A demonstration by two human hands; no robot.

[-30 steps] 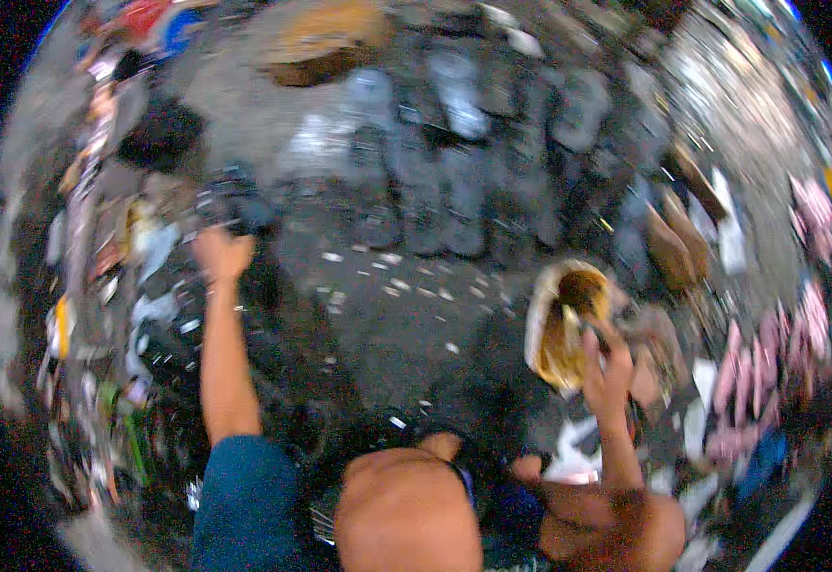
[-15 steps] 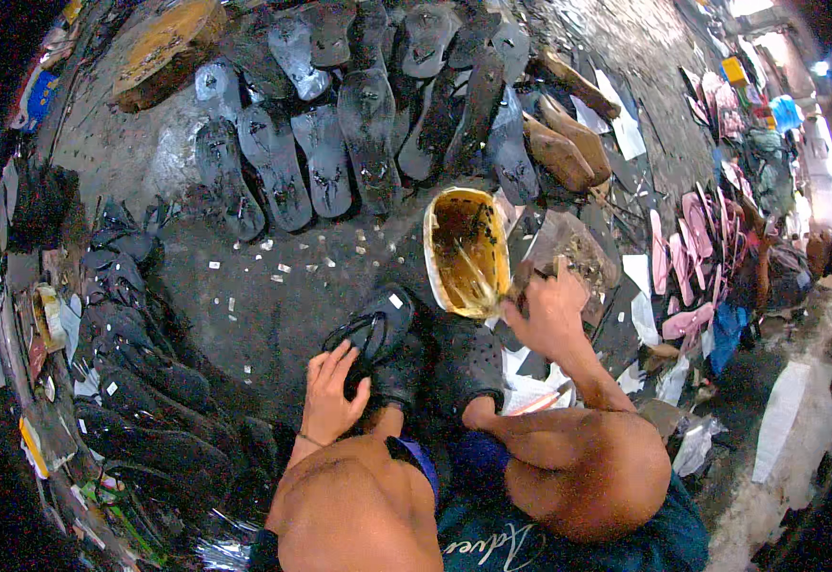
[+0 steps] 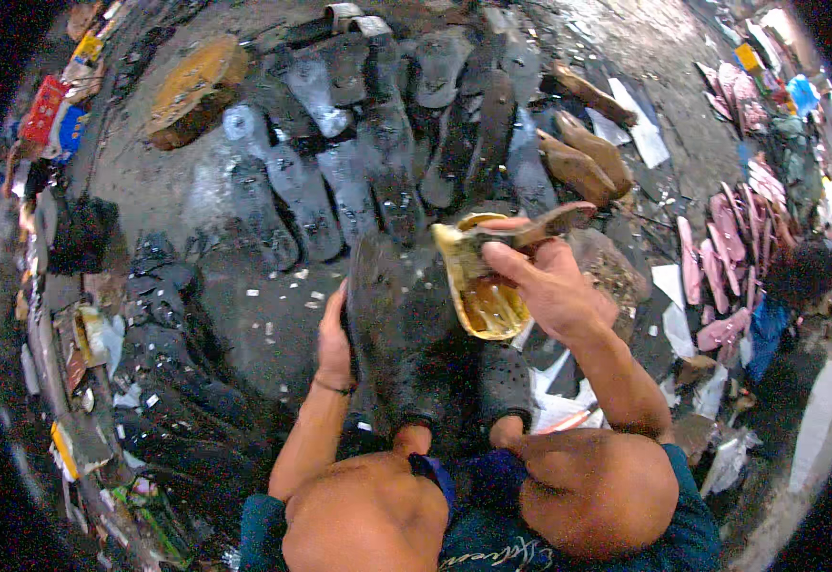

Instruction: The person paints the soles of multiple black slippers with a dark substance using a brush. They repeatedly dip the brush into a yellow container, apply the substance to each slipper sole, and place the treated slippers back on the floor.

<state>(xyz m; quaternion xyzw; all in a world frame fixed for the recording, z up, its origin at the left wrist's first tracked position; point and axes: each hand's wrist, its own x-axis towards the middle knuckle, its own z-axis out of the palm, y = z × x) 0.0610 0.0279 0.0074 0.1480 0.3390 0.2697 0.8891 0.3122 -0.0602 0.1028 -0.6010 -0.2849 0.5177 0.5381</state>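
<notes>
My left hand [image 3: 334, 336] is closed along the left edge of a dark flip-flop [image 3: 376, 300], which is raised above the ground with its sole toward me. My right hand [image 3: 564, 291] grips a brush; its wooden handle [image 3: 561, 223] points to the upper right. The brush's pale, wet-looking bristles [image 3: 449, 250] are over the left rim of a yellowish tub [image 3: 492, 329], to the right of the flip-flop. Amber liquid or glue coats the tub's inside. My right hand and the brush hide part of the tub.
Several dark soles [image 3: 349, 181] lie in rows ahead, beside brown wooden shoe lasts [image 3: 578, 157]. A round wooden block [image 3: 197, 91] stands at the far left. Dark flip-flops [image 3: 182, 372] are heaped on the left. Pink soles [image 3: 721, 243] are on the right.
My left hand has lifted the flip-flop from near my foot and turned its sole toward me. My right hand has raised the brush from inside the tub, its bristles now pointing left.
</notes>
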